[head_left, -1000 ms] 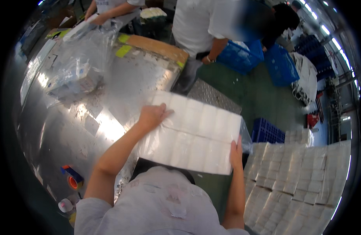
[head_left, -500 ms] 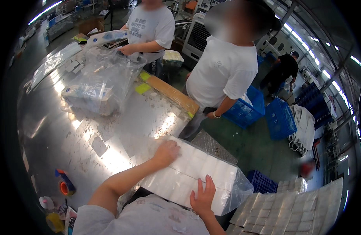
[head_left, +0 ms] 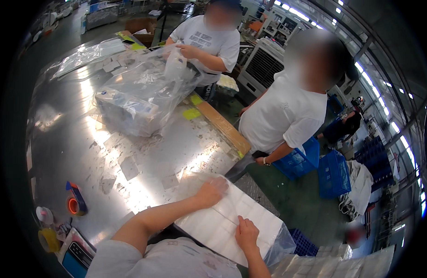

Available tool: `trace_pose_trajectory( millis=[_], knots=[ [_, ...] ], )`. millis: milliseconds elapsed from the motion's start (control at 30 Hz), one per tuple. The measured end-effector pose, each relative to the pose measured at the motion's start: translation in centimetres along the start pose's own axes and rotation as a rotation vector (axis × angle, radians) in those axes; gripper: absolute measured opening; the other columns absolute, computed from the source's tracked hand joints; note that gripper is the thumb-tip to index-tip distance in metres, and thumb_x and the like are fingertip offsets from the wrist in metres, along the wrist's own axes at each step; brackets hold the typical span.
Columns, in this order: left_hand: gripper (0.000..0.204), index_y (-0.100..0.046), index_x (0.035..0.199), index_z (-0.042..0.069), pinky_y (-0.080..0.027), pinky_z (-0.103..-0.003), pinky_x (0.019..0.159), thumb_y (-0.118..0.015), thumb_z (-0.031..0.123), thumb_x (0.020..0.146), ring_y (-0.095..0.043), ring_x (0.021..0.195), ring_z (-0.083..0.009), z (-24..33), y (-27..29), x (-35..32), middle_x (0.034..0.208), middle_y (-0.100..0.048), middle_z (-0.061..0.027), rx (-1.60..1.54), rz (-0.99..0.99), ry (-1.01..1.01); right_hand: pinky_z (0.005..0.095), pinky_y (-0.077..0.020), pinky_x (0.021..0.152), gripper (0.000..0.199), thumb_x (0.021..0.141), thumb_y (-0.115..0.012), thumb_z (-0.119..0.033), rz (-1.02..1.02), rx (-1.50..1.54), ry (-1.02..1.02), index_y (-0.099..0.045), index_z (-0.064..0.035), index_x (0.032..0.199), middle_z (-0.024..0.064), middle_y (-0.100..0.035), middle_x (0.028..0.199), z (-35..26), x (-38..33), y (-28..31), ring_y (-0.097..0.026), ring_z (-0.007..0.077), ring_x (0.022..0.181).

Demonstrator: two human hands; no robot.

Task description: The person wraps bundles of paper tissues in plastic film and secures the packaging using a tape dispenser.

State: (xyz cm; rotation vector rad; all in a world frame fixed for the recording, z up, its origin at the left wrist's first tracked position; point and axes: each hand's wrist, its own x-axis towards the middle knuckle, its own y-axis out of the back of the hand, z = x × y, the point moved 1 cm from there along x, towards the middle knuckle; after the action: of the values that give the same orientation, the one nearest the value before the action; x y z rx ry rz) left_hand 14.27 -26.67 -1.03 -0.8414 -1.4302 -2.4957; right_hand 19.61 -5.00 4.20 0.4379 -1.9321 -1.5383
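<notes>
A flat white pack in a clear plastic bag (head_left: 232,222) is pressed at the near edge of the scuffed, shiny steel table (head_left: 60,148); the left hand (head_left: 211,192) and right hand (head_left: 246,233) are laid on it, fingers spread flat. A bulky clear bag of goods (head_left: 139,92) is seen farther along the table, an orange tape dispenser (head_left: 75,200) at its left, blue plastic crates (head_left: 333,173) on the green floor.

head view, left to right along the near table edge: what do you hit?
Yellow tape roll → orange tape dispenser → left hand → right hand, both on the flat white pack in clear plastic → blue crates.
</notes>
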Motion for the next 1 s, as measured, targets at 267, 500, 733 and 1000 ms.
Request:
trace_pose_trajectory(
  millis=[267,500,733,1000],
  knots=[
    [0.020,-0.058,0.089,0.005,-0.040,-0.037,0.084,-0.057,0.020,0.076,-0.053,0.095,-0.0239,-0.1,0.2,-0.1,0.096,-0.056,-0.0099,0.081,-0.058,-0.050,0.0354,-0.0451,0.046,0.051,0.068,-0.059,-0.011,-0.123,-0.116,0.012,-0.051,-0.0057,0.118,0.0059,-0.051,0.069,-1.3,-0.9,-2.0,-0.055,0.0220,0.057],
    [0.023,-0.057,0.090,0.003,-0.041,-0.036,0.084,-0.062,0.020,0.075,-0.054,0.093,-0.0236,4.4,5.5,-4.4,0.095,-0.057,-0.0093,-0.091,-0.139,-0.258,0.0351,-0.0438,0.043,0.055,0.067,-0.059,-0.010,-0.059,-0.122,0.014,-0.050,-0.0100,0.121,0.0047,-0.048,0.067,-0.7,-1.5,-2.5,-0.053,0.0215,0.051],
    [0.030,-0.057,0.097,-0.001,-0.037,-0.039,0.092,-0.059,0.018,0.074,-0.051,0.104,-0.0281,3.2,5.5,-6.6,0.108,-0.056,-0.0151,-0.096,-0.062,-0.106,0.0346,-0.0441,0.043,0.058,0.067,-0.058,-0.010,-0.131,-0.099,0.078,-0.049,-0.0136,0.124,0.0042,-0.048,0.067,-1.1,-1.1,-1.5,-0.053,0.0204,0.051],
    [0.024,-0.058,0.094,0.001,-0.042,-0.039,0.088,-0.059,0.013,0.075,-0.055,0.100,-0.0272,8.0,6.7,-5.0,0.106,-0.057,-0.0164,-0.219,-0.004,-0.385,0.0355,-0.0458,0.045,0.055,0.069,-0.056,-0.012,-0.204,-0.096,0.086,-0.049,-0.0155,0.124,0.0052,-0.048,0.068,-0.4,-1.1,-1.9,-0.055,0.0225,0.054]
  ],
)
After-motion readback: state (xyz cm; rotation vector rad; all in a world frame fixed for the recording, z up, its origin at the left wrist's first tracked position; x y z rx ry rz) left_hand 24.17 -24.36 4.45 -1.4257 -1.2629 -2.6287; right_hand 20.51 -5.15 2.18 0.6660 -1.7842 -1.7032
